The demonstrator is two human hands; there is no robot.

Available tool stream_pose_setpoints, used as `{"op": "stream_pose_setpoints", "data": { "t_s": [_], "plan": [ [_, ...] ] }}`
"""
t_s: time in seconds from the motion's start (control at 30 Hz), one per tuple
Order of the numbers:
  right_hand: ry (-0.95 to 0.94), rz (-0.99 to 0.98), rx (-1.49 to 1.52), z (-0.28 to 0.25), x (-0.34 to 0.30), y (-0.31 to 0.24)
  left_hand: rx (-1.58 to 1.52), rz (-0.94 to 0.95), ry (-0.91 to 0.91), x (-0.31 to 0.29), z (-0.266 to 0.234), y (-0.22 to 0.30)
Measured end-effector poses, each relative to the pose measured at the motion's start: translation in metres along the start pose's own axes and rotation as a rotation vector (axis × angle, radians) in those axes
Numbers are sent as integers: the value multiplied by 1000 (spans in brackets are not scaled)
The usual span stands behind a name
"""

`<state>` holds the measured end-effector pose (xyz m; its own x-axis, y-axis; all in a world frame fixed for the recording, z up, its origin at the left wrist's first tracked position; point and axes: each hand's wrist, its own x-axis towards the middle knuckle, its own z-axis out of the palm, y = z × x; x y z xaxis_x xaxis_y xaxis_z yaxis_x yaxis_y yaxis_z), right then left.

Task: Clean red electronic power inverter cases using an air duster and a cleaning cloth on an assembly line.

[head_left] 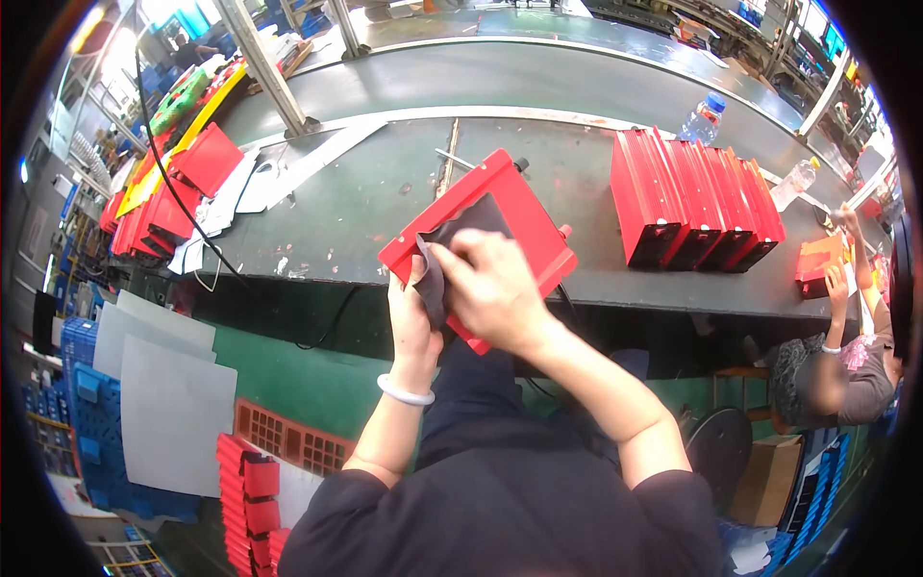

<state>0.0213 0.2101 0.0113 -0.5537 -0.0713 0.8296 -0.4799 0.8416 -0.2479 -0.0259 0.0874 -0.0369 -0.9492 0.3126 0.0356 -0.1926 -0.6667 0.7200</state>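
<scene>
A red, flat metal case (pixel 532 226) is held tilted at the near edge of the workbench, above my lap. My left hand (pixel 413 322) grips its left lower side, the thumb up against a dark grey cloth (pixel 435 279). Bunched in the closed fingers of my right hand (pixel 495 293), the same cloth lies pressed on the case's red face. Part of the cloth spreads over the middle of the face beyond my fingers. A dark knob shows at the case's far corner. Behind it, a thin metal rod (pixel 455 159) lies on the bench.
Several red cases (pixel 692 207) stand in a row at the right of the dark bench (pixel 327 212). Bottles (pixel 704 120) stand behind them. More red parts (pixel 207 159) and white sheets lie left. At far right a co-worker (pixel 851 370) handles another red case (pixel 819 264).
</scene>
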Motion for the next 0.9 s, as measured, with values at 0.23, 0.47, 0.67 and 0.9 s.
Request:
{"op": "stream_pose_setpoints", "data": {
  "t_s": [0.23, 0.47, 0.67, 0.9],
  "plan": [
    [167, 306, -59, -25, 15, 37, 106, 65, 13, -9, 18, 7],
    [-150, -16, -10, -12, 0, -22, -138, -65, 7, -12, -6, -4],
    [-224, 221, 204, -59, -34, 7, 30, -47, -6, 0, 8, 15],
    [658, 1044, 878, -66, -68, 53, -82, -12, 29, 7, 15, 38]
  ]
}}
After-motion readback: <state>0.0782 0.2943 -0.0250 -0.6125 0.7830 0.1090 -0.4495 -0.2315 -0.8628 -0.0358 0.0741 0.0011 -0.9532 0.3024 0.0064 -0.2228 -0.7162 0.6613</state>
